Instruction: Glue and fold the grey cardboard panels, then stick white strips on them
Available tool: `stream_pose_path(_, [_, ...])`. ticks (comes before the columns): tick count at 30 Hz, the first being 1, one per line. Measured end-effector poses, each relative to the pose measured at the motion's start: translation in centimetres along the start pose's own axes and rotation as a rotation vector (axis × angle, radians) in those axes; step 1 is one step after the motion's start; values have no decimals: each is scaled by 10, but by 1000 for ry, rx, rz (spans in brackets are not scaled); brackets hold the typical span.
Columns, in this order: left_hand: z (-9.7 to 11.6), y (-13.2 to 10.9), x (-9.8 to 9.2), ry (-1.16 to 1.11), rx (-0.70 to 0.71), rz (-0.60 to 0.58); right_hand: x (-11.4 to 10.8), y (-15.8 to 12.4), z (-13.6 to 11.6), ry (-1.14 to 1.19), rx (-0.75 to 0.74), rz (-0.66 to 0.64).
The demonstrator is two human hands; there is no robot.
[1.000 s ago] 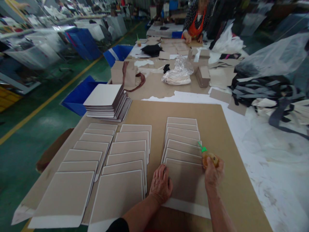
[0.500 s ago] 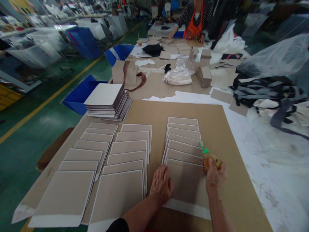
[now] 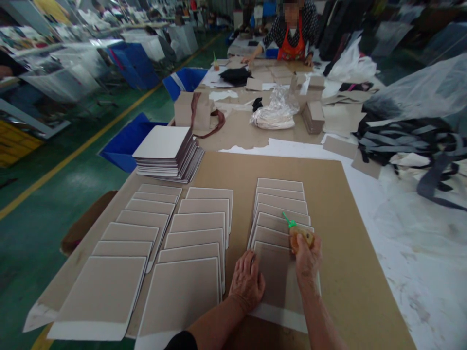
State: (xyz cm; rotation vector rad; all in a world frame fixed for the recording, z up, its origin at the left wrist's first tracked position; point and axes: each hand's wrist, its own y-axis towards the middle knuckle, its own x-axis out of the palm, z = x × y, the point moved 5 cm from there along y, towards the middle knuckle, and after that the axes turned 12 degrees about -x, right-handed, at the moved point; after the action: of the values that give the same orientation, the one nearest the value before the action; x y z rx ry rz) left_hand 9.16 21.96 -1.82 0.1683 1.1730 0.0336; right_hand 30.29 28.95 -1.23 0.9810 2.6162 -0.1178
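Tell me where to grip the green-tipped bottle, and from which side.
Probably best to take the bottle by its rounded body, from the near right, as the right hand does: the thin green nozzle points away, toward the far left.

The right hand (image 3: 309, 256) hides part of the amber bottle (image 3: 296, 232); the bottom edge clips the middle row's nearest panel (image 3: 184, 294) and the black sleeve (image 3: 181, 341); distant workstations (image 3: 104, 43) blur.
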Motion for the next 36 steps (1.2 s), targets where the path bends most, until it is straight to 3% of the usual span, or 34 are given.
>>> stream_pose_path(9, [0, -1, 0, 5, -9, 6, 36, -14, -16, 17, 65, -62])
stream_pose_path(21, [-5, -4, 5, -31, 0, 16, 63, -35, -29, 158, 142, -69])
stream_pose_path(25, [-7, -5, 5, -47, 5, 29, 41, -19, -22, 266, 179, 35])
stream_pose_path(31, [-8, -2, 3, -47, 28, 56, -13, 43, 1, 277, 197, 272])
stream_pose_path(36, [-7, -3, 4, -5, 22, 77, -17, 73, 24, 299, 234, 306])
